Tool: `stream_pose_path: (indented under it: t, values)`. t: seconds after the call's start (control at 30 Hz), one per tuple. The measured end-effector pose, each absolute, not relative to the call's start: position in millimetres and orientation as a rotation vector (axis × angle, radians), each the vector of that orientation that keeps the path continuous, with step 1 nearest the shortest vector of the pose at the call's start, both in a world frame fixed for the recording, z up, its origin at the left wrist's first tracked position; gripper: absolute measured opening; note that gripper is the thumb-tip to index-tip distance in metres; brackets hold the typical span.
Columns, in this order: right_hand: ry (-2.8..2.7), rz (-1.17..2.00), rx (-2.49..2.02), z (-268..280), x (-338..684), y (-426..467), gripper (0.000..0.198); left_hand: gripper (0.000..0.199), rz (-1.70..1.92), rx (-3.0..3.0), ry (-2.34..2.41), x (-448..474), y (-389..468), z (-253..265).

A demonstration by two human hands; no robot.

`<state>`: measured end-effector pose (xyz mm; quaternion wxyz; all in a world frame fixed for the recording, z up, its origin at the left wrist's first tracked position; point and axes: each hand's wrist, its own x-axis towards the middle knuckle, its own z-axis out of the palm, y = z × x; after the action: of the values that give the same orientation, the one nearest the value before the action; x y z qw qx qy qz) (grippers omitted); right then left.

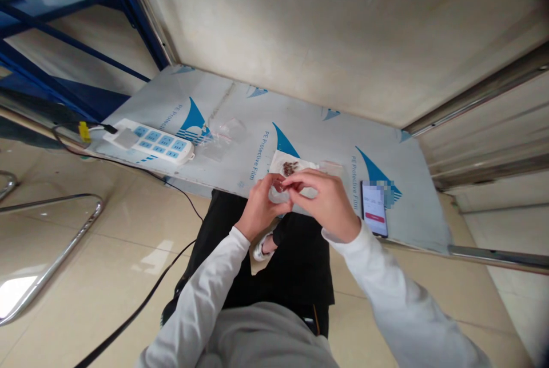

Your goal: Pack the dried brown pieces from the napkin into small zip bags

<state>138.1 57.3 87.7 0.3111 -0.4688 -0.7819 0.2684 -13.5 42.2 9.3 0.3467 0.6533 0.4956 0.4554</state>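
Close together at the table's front edge, my left hand (261, 206) and my right hand (321, 195) are both closed in a pinch. Their fingertips meet at what looks like a small clear plastic bag (278, 186) with a reddish-brown tint; the fingers hide much of it. Just beyond them lies a white sheet of paper (278, 159), bearing a pile of small dark brown pieces (290, 168) too small to name. Another clear bag (331, 168) with a reddish line lies flat by my right hand.
Several clear plastic bags (221, 138) lie left of centre on the film-covered table (240, 111). A white power strip (160, 144) with a plugged-in cable stands at the left, and a lit phone (374, 208) lies at the right. A panel (321, 31) rises behind the table.
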Motion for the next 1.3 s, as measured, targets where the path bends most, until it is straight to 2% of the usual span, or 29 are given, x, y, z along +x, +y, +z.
stream_pose_path:
  t: [0.13,0.27,0.5,0.6,0.67,0.73,0.77,0.9,1.03,1.07,1.17,1.3]
  values:
    - [-2.449,0.551,-1.215,104,126,48,0.021,0.039,1.126,1.735,1.268,-11,38,15]
    - [-2.648,0.456,-1.17,108,120,53,0.016,0.044,1.136,1.746,1.282,-13,33,18]
    - [-2.318,0.621,-1.17,109,115,35,0.013,0.039,1.305,1.679,1.292,-17,29,23]
    - [-2.218,0.585,-1.231,101,119,23,0.01,0.051,1.358,1.643,1.274,-20,23,26]
    - [-2.163,0.675,-1.298,95,125,17,0.007,0.064,1.363,1.648,1.201,-24,16,28]
    - [-2.091,0.828,-1.339,92,132,13,0.007,0.068,1.334,1.594,1.055,-29,8,29]
    - [-2.052,0.897,-1.35,92,135,11,0.007,0.063,1.309,1.523,0.986,-31,3,29]
    - [-1.839,1.034,-1.388,91,146,-1,0.007,0.017,1.29,1.17,0.999,-34,-8,28]
    - [-1.452,1.178,-1.384,80,144,-13,0.036,0.015,1.318,1.013,1.1,-27,-15,32]
    - [-1.376,1.238,-1.378,76,142,-16,0.037,0.015,1.313,1.009,1.107,-25,-16,33]
    - [-1.239,1.355,-1.347,66,136,-21,0.019,0.014,1.3,1.037,1.149,-22,-19,36]
    - [-1.205,1.291,-1.324,59,133,-23,0.017,0.016,1.209,1.059,1.085,-20,-17,38]
